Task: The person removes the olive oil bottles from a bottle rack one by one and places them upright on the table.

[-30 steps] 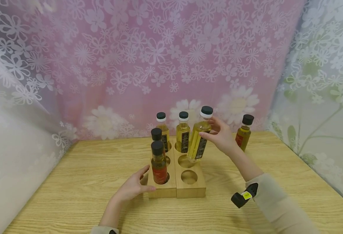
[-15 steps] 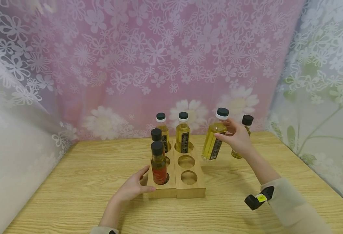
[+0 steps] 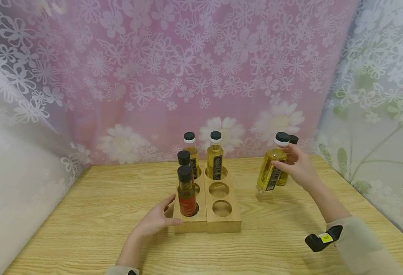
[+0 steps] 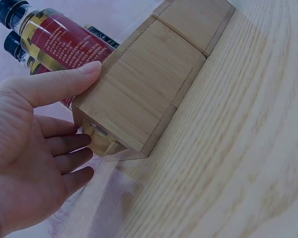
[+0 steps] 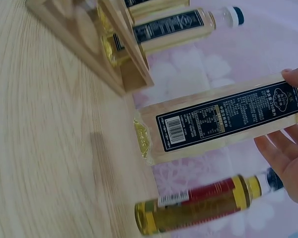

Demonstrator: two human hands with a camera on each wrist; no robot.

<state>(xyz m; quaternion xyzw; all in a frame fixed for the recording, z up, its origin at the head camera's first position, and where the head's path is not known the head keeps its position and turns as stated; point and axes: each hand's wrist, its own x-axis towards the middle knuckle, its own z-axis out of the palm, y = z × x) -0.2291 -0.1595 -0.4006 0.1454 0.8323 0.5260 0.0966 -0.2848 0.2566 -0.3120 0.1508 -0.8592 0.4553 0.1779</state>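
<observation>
My right hand (image 3: 298,168) pinches a square clear bottle of yellow oil (image 3: 271,168) with a dark cap, white collar and black label. The bottle leans, its base over the table right of the wooden rack (image 3: 234,214); I cannot tell if the base touches. Behind it, a round red-labelled oil bottle (image 5: 203,201) stands upright, partly hidden in the head view. My left hand (image 3: 155,219) rests at the rack's front left corner, its thumb (image 4: 72,85) straight along the front edge and its other fingers (image 4: 72,144) loosely bent beside the end.
The rack's left row holds two red-labelled bottles (image 3: 187,204), one behind the other, and a black-labelled bottle (image 3: 193,156) at the back. Another black-labelled bottle (image 3: 215,164) stands in the right row's back hole. Two vacant holes (image 3: 222,208) lie before it. Flowered curtains (image 3: 201,76) surround the table.
My right hand has carried the black-labelled bottle rightward, from over the rack's right row to in front of the standing red-labelled bottle. My left hand has stayed at the rack.
</observation>
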